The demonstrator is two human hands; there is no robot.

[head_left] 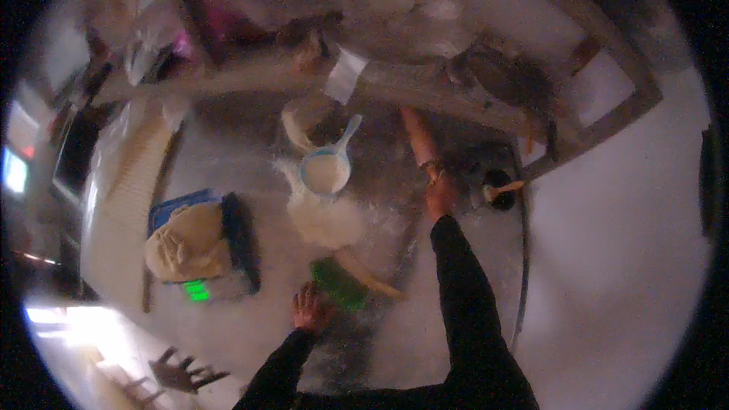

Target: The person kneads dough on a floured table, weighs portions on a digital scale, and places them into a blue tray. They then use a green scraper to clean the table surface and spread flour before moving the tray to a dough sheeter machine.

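Note:
My right hand reaches out to the far right of the table and is closed around the near end of a wooden rolling pin. The pin points away from me toward the back ledge. My left hand rests on the tabletop near the front with its fingers spread, holding nothing. Just right of it lies a bench brush with green bristles and a curved wooden handle. Beyond the brush is a patch of white flour. A round, light-coloured sieve or scoop with a handle sits at its far edge.
A lump of dough sits on a scale with a lit green display at the left. Behind the flour is a bowl. A dark cup with a wooden handle stands at the right. A wooden shelf runs along the back.

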